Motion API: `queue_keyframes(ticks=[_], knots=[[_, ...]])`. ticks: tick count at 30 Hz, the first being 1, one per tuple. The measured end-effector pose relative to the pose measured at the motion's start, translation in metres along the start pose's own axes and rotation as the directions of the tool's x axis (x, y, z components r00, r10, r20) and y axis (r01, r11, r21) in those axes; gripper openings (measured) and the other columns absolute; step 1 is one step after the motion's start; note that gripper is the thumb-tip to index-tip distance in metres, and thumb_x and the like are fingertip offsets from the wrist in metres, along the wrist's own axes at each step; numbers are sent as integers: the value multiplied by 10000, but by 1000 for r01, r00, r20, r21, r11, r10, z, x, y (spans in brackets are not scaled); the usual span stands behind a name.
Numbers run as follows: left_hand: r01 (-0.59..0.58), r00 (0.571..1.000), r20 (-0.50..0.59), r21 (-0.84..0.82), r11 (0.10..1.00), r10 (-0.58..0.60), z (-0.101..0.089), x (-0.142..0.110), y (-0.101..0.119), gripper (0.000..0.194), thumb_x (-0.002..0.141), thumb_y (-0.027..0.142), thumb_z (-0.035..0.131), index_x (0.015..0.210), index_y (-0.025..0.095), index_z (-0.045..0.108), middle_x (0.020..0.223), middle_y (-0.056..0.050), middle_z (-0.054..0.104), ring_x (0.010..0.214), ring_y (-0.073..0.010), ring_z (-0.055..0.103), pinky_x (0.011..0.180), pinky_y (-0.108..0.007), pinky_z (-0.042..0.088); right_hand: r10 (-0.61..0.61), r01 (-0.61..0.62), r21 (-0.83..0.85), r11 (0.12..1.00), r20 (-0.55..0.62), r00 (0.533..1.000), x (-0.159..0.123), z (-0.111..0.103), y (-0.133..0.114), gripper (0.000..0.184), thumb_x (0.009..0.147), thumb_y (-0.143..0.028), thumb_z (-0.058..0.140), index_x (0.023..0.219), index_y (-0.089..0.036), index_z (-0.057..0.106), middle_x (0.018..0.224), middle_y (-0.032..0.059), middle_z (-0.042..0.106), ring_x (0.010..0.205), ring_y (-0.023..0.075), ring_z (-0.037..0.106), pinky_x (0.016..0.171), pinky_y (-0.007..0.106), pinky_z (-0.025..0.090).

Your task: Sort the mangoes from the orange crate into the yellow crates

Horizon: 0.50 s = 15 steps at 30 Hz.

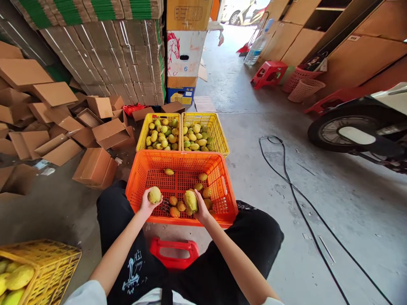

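An orange crate (149, 167) stands on the floor between my knees, with several yellow-orange fruits lying loose in it. My left hand (146, 206) is closed round a small round yellowish fruit (154, 195) at the crate's near left side. My right hand (200, 209) grips a larger yellow-green fruit (190, 201) over the near middle of the crate. Behind the orange crate sit two yellow crates side by side, the left yellow crate (141, 135) and the right yellow crate (221, 135), both filled with several yellow and green fruits.
A red stool (174, 254) is under me. Another yellow crate (47, 262) with fruit sits at bottom left. Loose cardboard boxes (95, 167) and stacked flat cartons (111, 59) fill the left. A black cable (295, 190) crosses the floor on the right, near a scooter wheel (346, 133).
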<state>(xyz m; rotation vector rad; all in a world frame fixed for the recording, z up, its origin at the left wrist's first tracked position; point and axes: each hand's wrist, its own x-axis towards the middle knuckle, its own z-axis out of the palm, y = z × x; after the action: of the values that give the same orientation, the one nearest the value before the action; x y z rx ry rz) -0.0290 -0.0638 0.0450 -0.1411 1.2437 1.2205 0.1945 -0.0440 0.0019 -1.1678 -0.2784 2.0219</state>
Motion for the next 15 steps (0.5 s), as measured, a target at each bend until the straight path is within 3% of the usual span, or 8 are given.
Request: queue_keyframes(ticks=[3, 7, 11, 15], knots=[[30, 999, 28, 7, 1000, -31, 1, 1, -1, 266, 931, 277, 409, 1056, 122, 586, 788, -113, 680, 754, -244, 717, 666, -373, 610, 13, -11, 34, 999, -59, 998, 0, -1, 1, 332, 736, -496, 757, 846, -224, 602, 736, 19, 700, 711, 206, 703, 598, 282, 572], [88, 994, 58, 118, 989, -95, -3, 8, -7, 261, 899, 242, 457, 1072, 102, 594, 817, -133, 701, 742, -247, 725, 646, -354, 603, -17, 17, -4, 1000, -63, 998, 1, -1, 4, 304, 718, -394, 776, 878, -214, 591, 743, 6, 687, 711, 193, 698, 607, 281, 574], [14, 992, 122, 216, 976, -41, -11, 11, -13, 203, 839, 227, 601, 1019, 135, 582, 859, -110, 713, 712, -240, 728, 630, -345, 593, 16, -16, 7, 1000, -82, 997, 2, 0, 4, 278, 757, -404, 722, 887, -214, 567, 738, 9, 681, 675, 202, 708, 567, 283, 566], [-10, 989, 142, 270, 963, -29, -12, 7, -13, 307, 766, 291, 768, 930, 178, 534, 836, -75, 696, 696, -233, 727, 606, -323, 580, 74, -69, 35, 997, -148, 986, 2, 2, 3, 255, 835, -445, 616, 895, -204, 558, 703, 30, 673, 619, 205, 699, 491, 271, 537]])
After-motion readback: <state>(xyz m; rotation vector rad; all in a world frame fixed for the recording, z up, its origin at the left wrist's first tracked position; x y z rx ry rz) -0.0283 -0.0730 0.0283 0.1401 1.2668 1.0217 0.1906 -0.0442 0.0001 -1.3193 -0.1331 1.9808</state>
